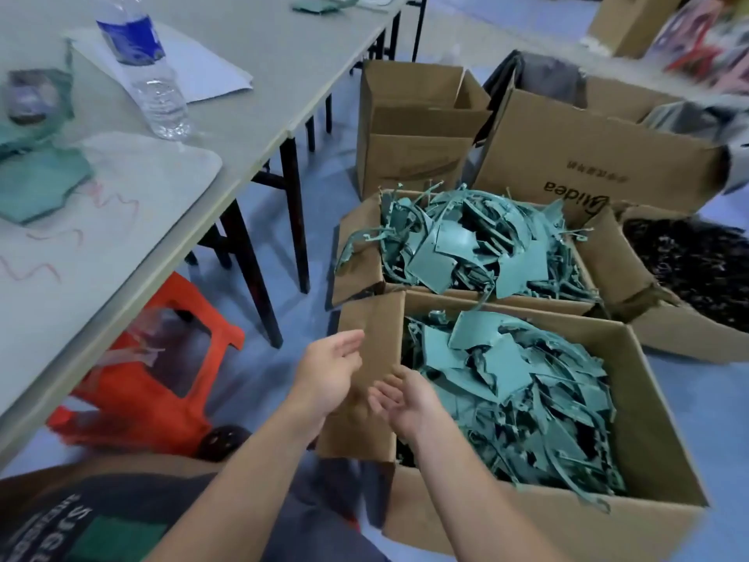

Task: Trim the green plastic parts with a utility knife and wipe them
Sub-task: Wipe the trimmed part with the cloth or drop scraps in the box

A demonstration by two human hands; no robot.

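Two cardboard boxes on the floor hold heaps of green plastic parts: a near box [656, 403] with its pile [523, 395] and a far box [356, 237] with its pile [466, 241]. My left hand [328, 371] and my right hand [409, 399] hover palm-up, fingers relaxed and empty, over the near box's left flap [371, 318]. More green parts [36, 184] lie on a white cloth [154, 176] on the table at left. No utility knife is visible.
A water bottle [150, 71] and paper sheets [202, 71] stand on the grey table [283, 54]. An orange stool [162, 358] sits under the table. Empty cardboard boxes [413, 127] and a box of dark scraps [697, 269] lie beyond.
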